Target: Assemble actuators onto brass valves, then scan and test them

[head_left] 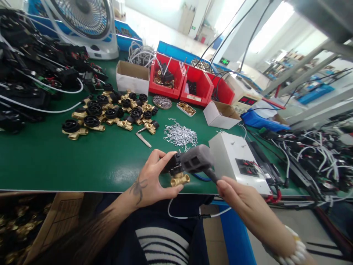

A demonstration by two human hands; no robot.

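My left hand [154,179] is closed around a brass valve [180,179] with a black plastic housing on top, near the table's front edge. A mallet [198,158] with a grey head is gripped by its thin dark handle in my right hand [238,195]. Its head lies right against or just in front of the black housing; I cannot tell if they touch. Behind my hands is a loose pile of metal clip pins [180,135]. A small metal tool with a pale handle [143,139] lies to the left of the pile.
Several brass valves with black caps [110,112] stand at left. Red bins [194,86], a white box [132,79], a small tray of brass parts [186,109] and a fan [88,22] line the back. A white control box [234,158] and cabled black parts [320,162] are right.
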